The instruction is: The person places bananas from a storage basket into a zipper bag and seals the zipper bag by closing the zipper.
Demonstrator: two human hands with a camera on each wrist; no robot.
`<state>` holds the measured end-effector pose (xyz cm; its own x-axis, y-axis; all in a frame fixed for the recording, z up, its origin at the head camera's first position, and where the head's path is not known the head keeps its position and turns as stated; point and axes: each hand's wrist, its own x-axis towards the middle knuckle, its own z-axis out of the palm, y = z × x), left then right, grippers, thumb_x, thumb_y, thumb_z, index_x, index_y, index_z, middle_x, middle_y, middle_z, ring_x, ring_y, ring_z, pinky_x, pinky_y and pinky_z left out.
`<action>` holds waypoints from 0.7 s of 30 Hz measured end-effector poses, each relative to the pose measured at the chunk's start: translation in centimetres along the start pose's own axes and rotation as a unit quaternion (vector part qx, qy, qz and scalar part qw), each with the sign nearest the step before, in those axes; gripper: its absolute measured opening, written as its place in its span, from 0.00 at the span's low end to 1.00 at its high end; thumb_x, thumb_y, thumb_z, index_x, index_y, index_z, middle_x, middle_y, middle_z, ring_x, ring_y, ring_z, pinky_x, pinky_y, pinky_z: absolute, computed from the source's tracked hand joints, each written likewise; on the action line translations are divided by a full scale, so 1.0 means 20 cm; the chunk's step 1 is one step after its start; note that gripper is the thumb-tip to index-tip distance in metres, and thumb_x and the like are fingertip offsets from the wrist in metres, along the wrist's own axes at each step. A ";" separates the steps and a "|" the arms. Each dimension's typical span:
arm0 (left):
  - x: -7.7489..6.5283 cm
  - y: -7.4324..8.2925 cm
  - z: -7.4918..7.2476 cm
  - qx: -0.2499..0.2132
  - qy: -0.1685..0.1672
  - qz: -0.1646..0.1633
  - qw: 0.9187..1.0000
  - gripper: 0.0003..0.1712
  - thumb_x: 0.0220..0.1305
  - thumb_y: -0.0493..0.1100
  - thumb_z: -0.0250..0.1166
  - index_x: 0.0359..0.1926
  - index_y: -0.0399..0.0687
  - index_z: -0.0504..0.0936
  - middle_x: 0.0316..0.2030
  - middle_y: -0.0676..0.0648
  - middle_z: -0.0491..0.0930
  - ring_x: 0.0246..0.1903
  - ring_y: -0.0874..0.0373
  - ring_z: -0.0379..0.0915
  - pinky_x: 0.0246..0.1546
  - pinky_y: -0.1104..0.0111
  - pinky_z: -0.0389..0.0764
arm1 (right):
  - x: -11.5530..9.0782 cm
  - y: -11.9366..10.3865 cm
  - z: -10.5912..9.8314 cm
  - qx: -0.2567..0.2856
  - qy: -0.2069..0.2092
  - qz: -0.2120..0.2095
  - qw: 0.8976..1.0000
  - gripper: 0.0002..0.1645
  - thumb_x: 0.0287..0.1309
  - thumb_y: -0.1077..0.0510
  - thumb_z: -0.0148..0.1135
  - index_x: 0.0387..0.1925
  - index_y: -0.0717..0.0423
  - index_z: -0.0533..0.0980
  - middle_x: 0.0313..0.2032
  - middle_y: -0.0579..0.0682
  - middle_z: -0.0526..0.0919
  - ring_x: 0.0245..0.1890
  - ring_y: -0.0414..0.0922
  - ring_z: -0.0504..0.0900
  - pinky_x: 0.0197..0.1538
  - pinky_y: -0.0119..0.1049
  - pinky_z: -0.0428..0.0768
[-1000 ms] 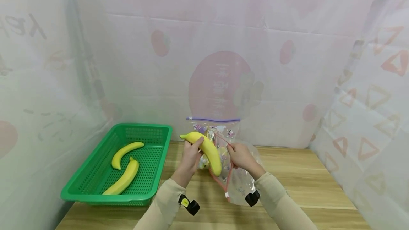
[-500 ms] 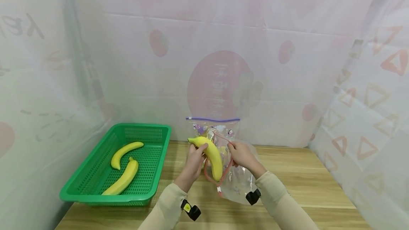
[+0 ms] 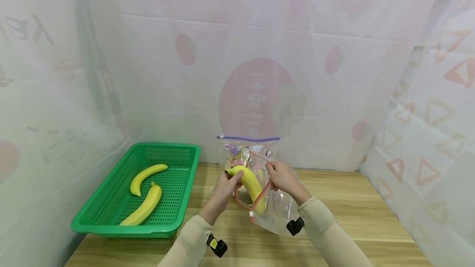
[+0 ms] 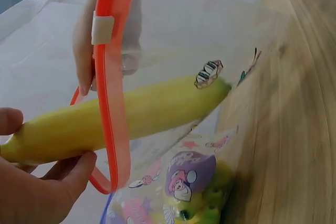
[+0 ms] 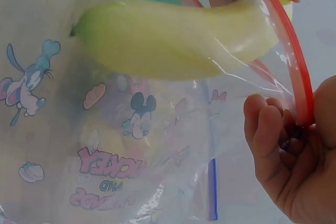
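My left hand (image 3: 222, 190) grips a yellow banana (image 3: 248, 181) near its stem end. Its other end lies inside a clear zip bag (image 3: 278, 215), whose mouth, edged by a red strip (image 4: 111, 124), encircles the banana's middle in the left wrist view. With thumb and fingers, my right hand (image 3: 285, 179) pinches that strip and keeps the mouth spread. Cartoon prints cover the bag's film (image 5: 47, 129), and a white slider (image 4: 102, 30) sits on the red strip. Through the film, the banana's far tip shows in the right wrist view.
Behind stands a second printed bag (image 3: 268, 146) with a purple zip, holding yellow and green things. At left, a green basket (image 3: 118, 230) contains two bananas, one slimmer (image 3: 142, 176) and one thicker (image 3: 145, 207). A white printed curtain (image 3: 315, 127) backs the wooden table (image 3: 356, 217).
The banana has moved right and down in my left hand, its lower end passing from outside the red-edged mouth into the bag. My right hand has kept hold of the rim almost in place.
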<state>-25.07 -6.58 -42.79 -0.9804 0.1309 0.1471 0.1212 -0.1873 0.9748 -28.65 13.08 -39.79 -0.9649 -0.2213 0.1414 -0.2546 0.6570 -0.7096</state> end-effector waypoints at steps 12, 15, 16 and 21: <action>-0.03 -0.05 -0.02 0.288 -0.059 0.047 0.955 0.20 0.68 0.43 0.59 0.54 0.34 0.77 0.35 0.44 0.80 0.31 0.54 0.77 0.25 0.70 0.78 | 0.00 -0.02 0.00 0.002 0.003 -0.003 1.000 0.23 0.71 0.53 0.44 0.19 0.56 0.70 0.09 0.51 0.73 0.07 0.43 0.73 0.14 0.40 0.76; -0.04 -0.04 -0.02 0.336 -0.077 0.058 0.937 0.19 0.67 0.44 0.60 0.53 0.35 0.77 0.41 0.42 0.80 0.35 0.50 0.78 0.28 0.68 0.79 | 0.00 -0.01 0.01 0.002 0.002 -0.005 1.000 0.23 0.71 0.53 0.44 0.19 0.56 0.70 0.09 0.50 0.72 0.06 0.43 0.73 0.13 0.39 0.74; -0.04 -0.04 -0.03 0.351 -0.087 0.059 0.930 0.19 0.67 0.44 0.60 0.54 0.36 0.77 0.44 0.41 0.80 0.38 0.49 0.78 0.31 0.67 0.80 | 0.00 -0.02 0.01 0.002 0.001 -0.007 1.000 0.23 0.71 0.53 0.44 0.19 0.56 0.70 0.09 0.51 0.72 0.06 0.43 0.73 0.12 0.38 0.74; -0.06 -0.01 -0.03 0.424 -0.148 0.055 0.892 0.22 0.64 0.44 0.63 0.56 0.37 0.76 0.49 0.40 0.78 0.44 0.47 0.77 0.39 0.61 0.79 | 0.00 -0.03 0.01 -0.002 -0.003 -0.008 1.000 0.24 0.72 0.53 0.43 0.19 0.56 0.70 0.10 0.50 0.72 0.07 0.43 0.73 0.15 0.42 0.76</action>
<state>-24.11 -7.25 -43.34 -0.8869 0.4315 0.1649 0.4103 0.5721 0.7102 -28.48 12.65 -39.49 -0.9602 -0.2360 0.1492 -0.2708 0.6568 -0.7038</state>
